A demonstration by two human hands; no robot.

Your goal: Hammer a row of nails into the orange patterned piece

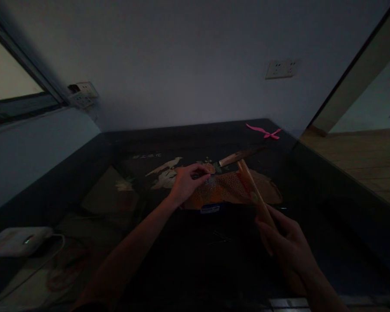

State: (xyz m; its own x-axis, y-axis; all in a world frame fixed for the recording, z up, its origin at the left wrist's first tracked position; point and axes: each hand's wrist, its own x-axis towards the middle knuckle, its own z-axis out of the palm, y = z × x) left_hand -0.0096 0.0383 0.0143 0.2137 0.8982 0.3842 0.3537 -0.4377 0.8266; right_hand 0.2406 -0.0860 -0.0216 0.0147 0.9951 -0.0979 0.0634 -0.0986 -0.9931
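Observation:
My right hand is wrapped around the wooden handle of a hammer. The hammer's head is raised above the far side of a brown, dotted and patterned flat piece on the dark table. Over the left part of that piece, my left hand has thumb and forefinger pinched together. Between those fingertips a thin nail seems to point down at the piece, though it is dim and small. Under the piece's near edge shows a blue label. Several thin nails lie nearer to me.
A pink ribbon lies at the table's far right. A white power strip with a cable sits at the left. Bird and flower decoration marks the dark tabletop. Wall sockets are above the back edge.

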